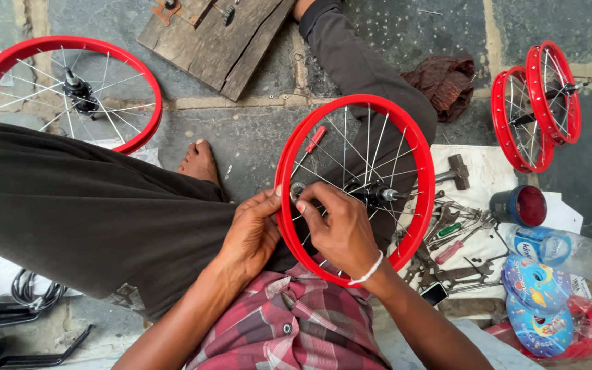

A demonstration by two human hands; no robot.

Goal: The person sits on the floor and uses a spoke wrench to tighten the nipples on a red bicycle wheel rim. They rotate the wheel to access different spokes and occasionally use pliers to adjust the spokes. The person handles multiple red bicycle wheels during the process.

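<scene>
Both hands on the red wheel [355, 188] propped across the lap: left hand [251, 233] pinching the rim's near edge, right hand [340, 229] reaching through the spokes [371, 147], fingers [310, 202] closed on a small round metal tool [297, 190]. Likely to slip off the nipple and round it, or overtighten and pull the rim untrue.

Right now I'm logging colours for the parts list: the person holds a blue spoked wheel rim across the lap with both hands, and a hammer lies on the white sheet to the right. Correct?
Not quite. The head view shows the spoked wheel rim is red, not blue. The rest stands: the left hand and right hand both hold it across the lap, and a hammer lies on the white sheet to the right.
</scene>
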